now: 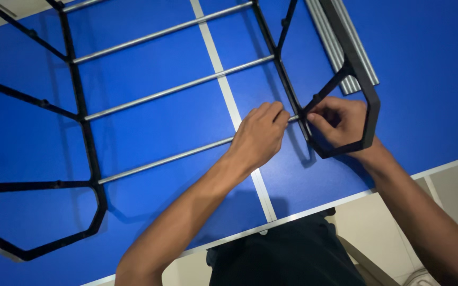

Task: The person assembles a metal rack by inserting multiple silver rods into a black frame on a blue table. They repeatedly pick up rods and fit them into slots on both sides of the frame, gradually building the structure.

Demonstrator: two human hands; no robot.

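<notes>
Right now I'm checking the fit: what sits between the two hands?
In the head view, the black frame bar runs between left hand and right hand.

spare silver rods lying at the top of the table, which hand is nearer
Right. The right hand grips the black side frame just below the spare silver rods; the left hand sits farther away on a fitted rod.

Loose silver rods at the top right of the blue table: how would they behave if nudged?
The loose silver rods look round and smooth, so they would probably roll on the flat blue table. They lie straight, likely stiff metal. Thin for their length, so probably light and slippery to pinch.
</notes>
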